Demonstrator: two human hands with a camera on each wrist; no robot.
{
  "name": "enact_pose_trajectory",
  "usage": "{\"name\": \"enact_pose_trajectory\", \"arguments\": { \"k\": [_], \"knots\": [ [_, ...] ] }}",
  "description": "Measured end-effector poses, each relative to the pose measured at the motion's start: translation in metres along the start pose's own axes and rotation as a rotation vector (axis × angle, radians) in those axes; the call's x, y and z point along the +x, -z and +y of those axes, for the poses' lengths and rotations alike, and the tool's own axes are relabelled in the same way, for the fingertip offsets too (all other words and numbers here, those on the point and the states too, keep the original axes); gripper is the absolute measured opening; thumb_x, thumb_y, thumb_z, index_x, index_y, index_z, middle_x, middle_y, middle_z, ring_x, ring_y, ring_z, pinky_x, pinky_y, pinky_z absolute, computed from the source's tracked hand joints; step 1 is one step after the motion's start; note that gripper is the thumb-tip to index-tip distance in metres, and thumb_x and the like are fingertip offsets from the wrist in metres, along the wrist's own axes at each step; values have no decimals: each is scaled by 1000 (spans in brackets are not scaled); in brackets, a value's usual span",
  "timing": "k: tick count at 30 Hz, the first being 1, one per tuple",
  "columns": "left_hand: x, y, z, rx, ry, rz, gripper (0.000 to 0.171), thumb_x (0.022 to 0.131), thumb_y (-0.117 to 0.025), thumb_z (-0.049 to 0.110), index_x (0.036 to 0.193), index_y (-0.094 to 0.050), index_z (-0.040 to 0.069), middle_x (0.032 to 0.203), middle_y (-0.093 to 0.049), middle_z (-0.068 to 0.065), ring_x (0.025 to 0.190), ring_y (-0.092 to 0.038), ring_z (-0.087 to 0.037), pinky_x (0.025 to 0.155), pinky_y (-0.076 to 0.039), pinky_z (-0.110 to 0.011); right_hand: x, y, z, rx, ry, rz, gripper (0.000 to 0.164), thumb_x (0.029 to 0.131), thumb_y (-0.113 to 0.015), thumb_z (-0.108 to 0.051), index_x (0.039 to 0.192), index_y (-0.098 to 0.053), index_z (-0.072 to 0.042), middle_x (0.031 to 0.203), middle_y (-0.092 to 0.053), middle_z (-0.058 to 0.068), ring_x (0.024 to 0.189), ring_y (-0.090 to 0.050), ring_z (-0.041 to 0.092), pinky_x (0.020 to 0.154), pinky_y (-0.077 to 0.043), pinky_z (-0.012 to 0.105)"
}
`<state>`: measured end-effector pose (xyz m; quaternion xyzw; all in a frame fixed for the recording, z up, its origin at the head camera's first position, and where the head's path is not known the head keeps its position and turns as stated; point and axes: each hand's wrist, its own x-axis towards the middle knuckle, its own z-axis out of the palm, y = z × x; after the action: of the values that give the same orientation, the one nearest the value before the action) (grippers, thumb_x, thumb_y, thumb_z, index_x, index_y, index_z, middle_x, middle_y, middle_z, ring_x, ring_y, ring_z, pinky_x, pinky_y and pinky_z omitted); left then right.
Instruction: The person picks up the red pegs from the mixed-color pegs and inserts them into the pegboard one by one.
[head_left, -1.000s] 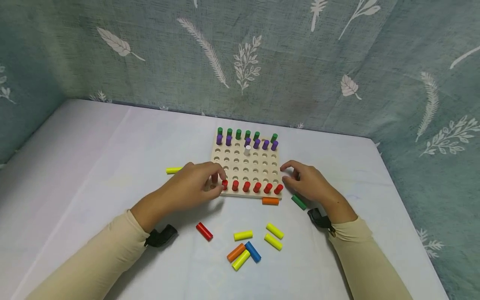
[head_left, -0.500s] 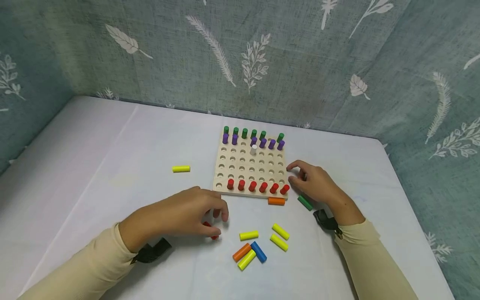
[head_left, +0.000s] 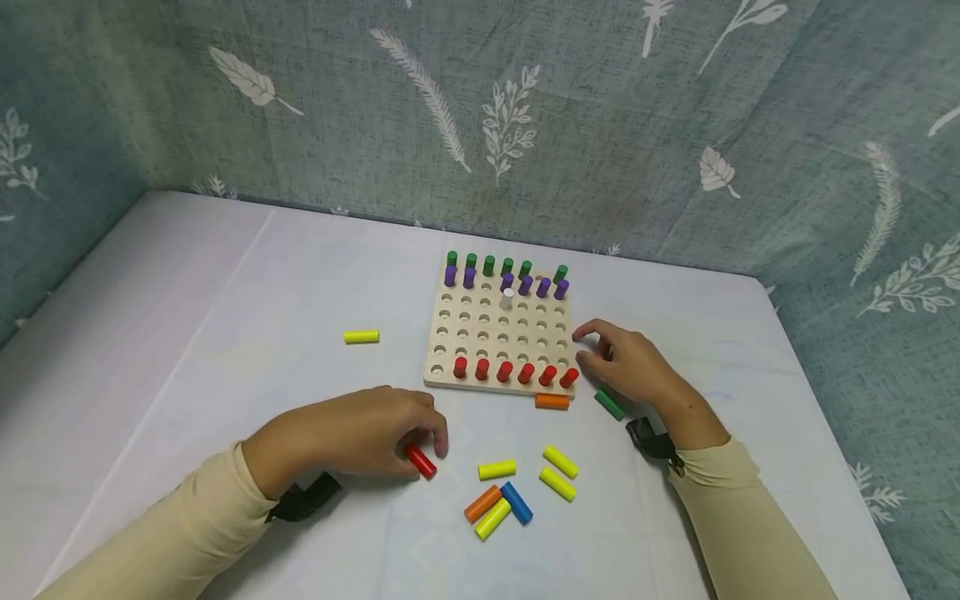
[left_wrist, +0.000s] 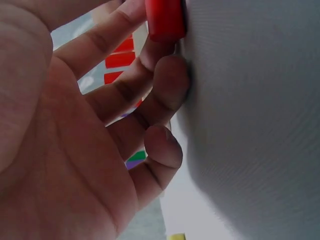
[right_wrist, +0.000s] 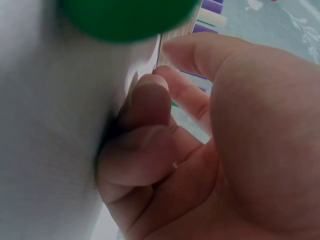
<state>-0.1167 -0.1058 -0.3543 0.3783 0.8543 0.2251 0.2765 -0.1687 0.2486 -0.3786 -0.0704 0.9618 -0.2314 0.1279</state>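
At the table's near left, my left hand (head_left: 367, 433) bends over a red peg (head_left: 420, 460) lying on the cloth. The thumb is against the peg's near side, while the index fingertip stands a little apart beyond it. In the left wrist view the red peg (left_wrist: 166, 20) is close to the loosely bent fingers. My right hand (head_left: 630, 362) rests beside the right edge of the wooden pegboard (head_left: 472, 325), its fingers relaxed and holding nothing. Green, purple and red pegs stand in rows on the board, with one white peg (head_left: 507, 298) among the holes.
A green peg (head_left: 610, 404) lies under the right wrist. An orange peg (head_left: 552, 402) sits along the board's front edge. Several yellow pegs, a blue peg (head_left: 517, 502) and another orange peg (head_left: 482, 504) lie in front. One yellow peg (head_left: 362, 337) is left of the board.
My left hand has come back from the board's front left corner, down to the loose red peg, which lies in the same spot. The right hand has stayed still.
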Motion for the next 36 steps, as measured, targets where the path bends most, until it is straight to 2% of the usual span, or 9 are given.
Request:
{"name": "enact_pose_trajectory", "arguments": {
  "k": [4,13,31,36],
  "knots": [
    [2,0,-1,26,-15,17,26,79,-83,14,93,-70,32,83,-56,14,77,-54,-5,73,-46,-25,0,0,1,4,4,14,34,98,-64,-24,131,-58,-20,83,-56,6,71,-50,20,63,-46,29],
    [3,-2,-3,13,-21,25,23,81,-82,16,88,-69,33,81,-57,16,76,-55,-4,74,-47,-24,0,1,-1,10,1,6,34,98,-64,-24,131,-59,-19,83,-56,6,72,-51,20,64,-46,29],
    [6,0,-3,-31,14,15,18,84,-81,19,90,-68,30,80,-58,15,78,-56,-7,71,-49,-22,-1,-1,1,28,17,10,33,98,-64,-24,130,-59,-18,80,-55,6,68,-49,20,60,-45,30],
    [7,-1,-3,-24,9,58,16,86,-80,21,93,-67,28,81,-57,14,78,-55,-6,71,-48,-22,-1,0,0,22,14,11,33,98,-64,-23,130,-59,-18,80,-55,6,68,-49,19,60,-45,29]
  ]
}}
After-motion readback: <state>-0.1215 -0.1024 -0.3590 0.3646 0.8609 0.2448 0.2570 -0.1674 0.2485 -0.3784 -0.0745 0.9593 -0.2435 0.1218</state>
